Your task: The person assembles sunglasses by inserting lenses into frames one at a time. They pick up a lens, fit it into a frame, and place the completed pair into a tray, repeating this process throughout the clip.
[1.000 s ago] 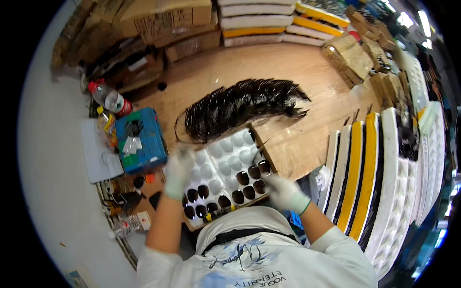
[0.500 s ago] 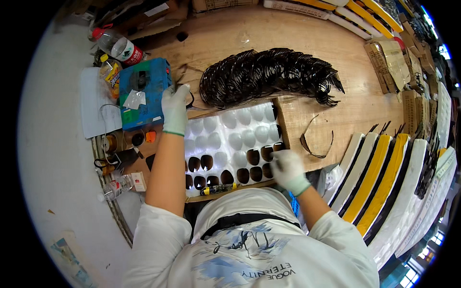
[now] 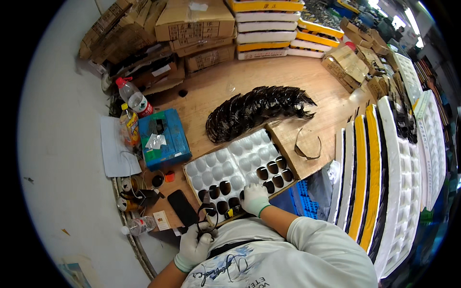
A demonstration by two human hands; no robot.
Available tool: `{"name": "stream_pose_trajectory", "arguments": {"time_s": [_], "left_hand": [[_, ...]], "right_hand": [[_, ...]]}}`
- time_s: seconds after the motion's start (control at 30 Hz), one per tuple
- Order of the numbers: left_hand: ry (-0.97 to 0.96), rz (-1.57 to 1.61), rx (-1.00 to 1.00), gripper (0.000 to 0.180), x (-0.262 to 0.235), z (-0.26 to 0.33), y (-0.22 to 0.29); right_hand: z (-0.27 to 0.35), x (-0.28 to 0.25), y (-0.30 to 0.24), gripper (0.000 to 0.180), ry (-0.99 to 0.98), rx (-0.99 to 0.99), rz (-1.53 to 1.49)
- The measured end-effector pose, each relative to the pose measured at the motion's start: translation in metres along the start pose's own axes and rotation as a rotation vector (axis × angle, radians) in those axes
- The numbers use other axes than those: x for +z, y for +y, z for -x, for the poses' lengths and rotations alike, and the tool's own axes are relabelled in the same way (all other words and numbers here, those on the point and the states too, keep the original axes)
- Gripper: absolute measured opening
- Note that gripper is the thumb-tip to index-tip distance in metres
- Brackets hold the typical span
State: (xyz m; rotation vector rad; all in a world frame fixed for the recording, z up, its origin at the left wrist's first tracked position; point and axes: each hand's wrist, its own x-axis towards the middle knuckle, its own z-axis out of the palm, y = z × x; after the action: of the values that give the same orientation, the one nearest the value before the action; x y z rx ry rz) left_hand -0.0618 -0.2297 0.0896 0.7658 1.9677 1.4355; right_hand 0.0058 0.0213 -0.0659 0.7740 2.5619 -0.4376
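My left hand (image 3: 196, 245), in a white glove, is close to my body at the tray's lower left, its fingers closed around a dark glasses frame (image 3: 214, 222) that stands up over the tray's corner. My right hand (image 3: 255, 198), also gloved, is over the near side of a white moulded tray (image 3: 231, 157); its fingers are curled down at a dark lens (image 3: 241, 196), partly hidden. Other brown tinted lenses (image 3: 272, 167) fill several of the nearer hollows, while the farther hollows hold none. A yellow and black tube (image 3: 232, 211) lies at the tray's near edge.
A heap of dark glasses frames (image 3: 259, 113) lies behind the tray; a single pair (image 3: 308, 145) is to its right. At left are a blue box (image 3: 165, 139), bottles (image 3: 137, 100) and a black phone (image 3: 182, 207). Trays (image 3: 362, 177) stand at right; cartons (image 3: 194, 24) are stacked behind.
My left hand has come back from beside the blue box to my body, bringing a glasses frame. My right hand has moved left along the tray's near lens rows. The view has shifted.
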Motion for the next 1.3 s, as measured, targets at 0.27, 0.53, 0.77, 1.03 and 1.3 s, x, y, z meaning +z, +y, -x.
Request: {"name": "stream_pose_trajectory", "arguments": {"time_s": [0.27, 0.53, 0.77, 1.03, 1.3], "left_hand": [[-0.153, 0.25, 0.087, 0.025, 0.01, -0.005, 0.016], [-0.13, 0.233, 0.042, 0.03, -0.005, -0.009, 0.017], [-0.212, 0.057, 0.057, 0.03, 0.013, -0.019, 0.027], [-0.282, -0.056, 0.116, 0.029, 0.015, -0.014, 0.036], [-0.438, 0.091, 0.016, 0.028, 0.011, -0.006, 0.024]], "right_hand": [[0.02, 0.009, -0.002, 0.026, 0.086, -0.025, -0.244], [0.086, -0.059, 0.028, 0.036, 0.351, -0.384, -0.377], [0.156, -0.104, -0.034, 0.047, 0.294, -0.523, -1.375], [0.159, -0.096, -0.039, 0.028, 0.249, -0.334, -1.482], [0.142, -0.125, -0.007, 0.034, -0.493, -0.403, -1.531]]}}
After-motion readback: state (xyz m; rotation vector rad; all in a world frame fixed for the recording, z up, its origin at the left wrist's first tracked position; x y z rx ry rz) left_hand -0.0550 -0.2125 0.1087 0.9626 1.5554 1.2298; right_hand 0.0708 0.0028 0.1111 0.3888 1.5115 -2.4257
